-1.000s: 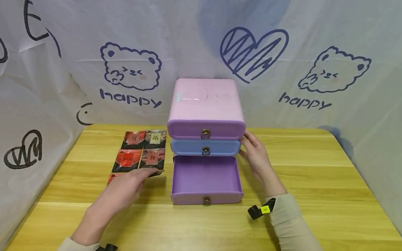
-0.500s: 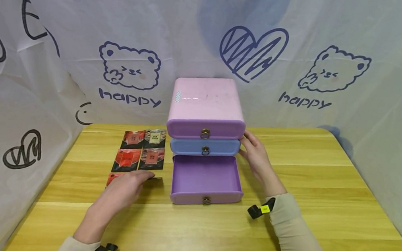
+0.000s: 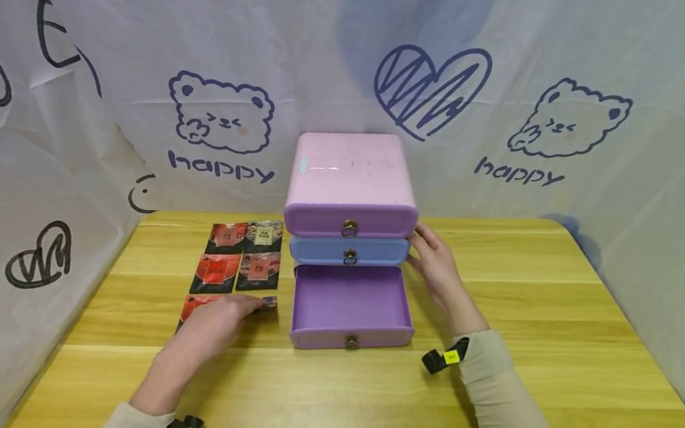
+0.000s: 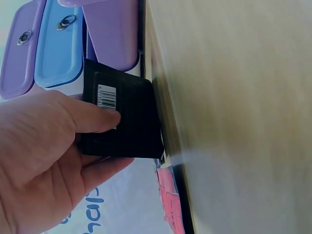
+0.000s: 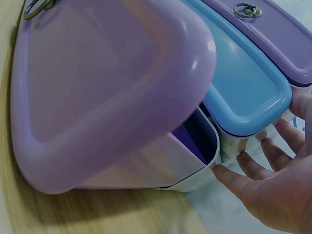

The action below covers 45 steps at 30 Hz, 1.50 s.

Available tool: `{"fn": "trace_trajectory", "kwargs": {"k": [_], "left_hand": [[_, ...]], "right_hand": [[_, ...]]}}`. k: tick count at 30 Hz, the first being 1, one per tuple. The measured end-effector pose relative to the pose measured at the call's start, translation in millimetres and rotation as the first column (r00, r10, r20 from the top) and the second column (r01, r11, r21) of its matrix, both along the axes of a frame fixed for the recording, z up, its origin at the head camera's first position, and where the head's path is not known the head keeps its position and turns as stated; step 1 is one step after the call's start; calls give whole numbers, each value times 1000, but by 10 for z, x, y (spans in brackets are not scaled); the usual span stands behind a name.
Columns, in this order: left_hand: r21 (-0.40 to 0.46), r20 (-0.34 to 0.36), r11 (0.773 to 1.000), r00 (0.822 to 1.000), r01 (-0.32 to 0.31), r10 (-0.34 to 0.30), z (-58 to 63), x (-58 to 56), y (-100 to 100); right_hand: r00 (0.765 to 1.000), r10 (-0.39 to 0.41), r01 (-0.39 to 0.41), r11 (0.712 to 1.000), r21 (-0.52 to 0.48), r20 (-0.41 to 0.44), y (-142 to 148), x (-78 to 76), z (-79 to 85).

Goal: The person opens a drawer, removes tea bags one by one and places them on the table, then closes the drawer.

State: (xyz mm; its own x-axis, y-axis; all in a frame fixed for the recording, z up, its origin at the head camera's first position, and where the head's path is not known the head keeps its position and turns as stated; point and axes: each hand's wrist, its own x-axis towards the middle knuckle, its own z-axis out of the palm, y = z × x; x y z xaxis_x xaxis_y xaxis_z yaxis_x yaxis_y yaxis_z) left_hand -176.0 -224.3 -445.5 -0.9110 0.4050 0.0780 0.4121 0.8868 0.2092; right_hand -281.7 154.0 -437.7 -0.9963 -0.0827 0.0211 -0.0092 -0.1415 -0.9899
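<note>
My left hand [image 3: 212, 327] pinches a small flat black packet [image 4: 136, 107], thumb on the side with a white barcode. In the left wrist view the packet stands on edge just above the wooden table [image 4: 234, 117]. A three-tier drawer cabinet [image 3: 351, 172] stands at the middle back. Its bottom purple drawer [image 3: 323, 339] is pulled out with nothing inside, while the blue drawer [image 3: 321, 252] and top purple drawer [image 3: 319, 223] are pushed in. My right hand [image 3: 441, 273] rests with spread, extended fingers [image 5: 253, 168] against the cabinet's right side.
Several red and black packets [image 3: 216, 271] lie in rows on the table, left of the cabinet. One [image 3: 194, 305] is partly covered by my left hand. A white cloth [image 3: 316, 53] with drawings hangs behind and at both sides.
My left hand has drawn the packet slightly down toward me, away from the rows, and tilted it, so a bit of its printed side shows. The right hand and cabinet stay put.
</note>
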Motion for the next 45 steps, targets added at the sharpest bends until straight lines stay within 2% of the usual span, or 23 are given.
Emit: {"fn": "trace_trajectory", "kwargs": {"k": [13,22,29,37,45], "left_hand": [[-23,116,1000,993,-11,13,-36,5,17],[-21,126,1000,992,19,-16,-58,-15,29],[-5,177,1000,984,-3,3,-69,-25,35],[-17,197,1000,980,-19,22,-79,-32,46],[-25,188,999,982,-20,24,-76,-36,33]], "right_hand": [[1000,-3,3,1000,8,-3,-1,-6,-5],[1000,-2,2,1000,1,-8,2,-7,-15],[1000,-1,1,1000,-3,-12,-2,-11,-14],[1000,2,-2,1000,-10,-11,-3,-7,-17],[1000,-5,5,1000,5,0,3,1,-5]]}}
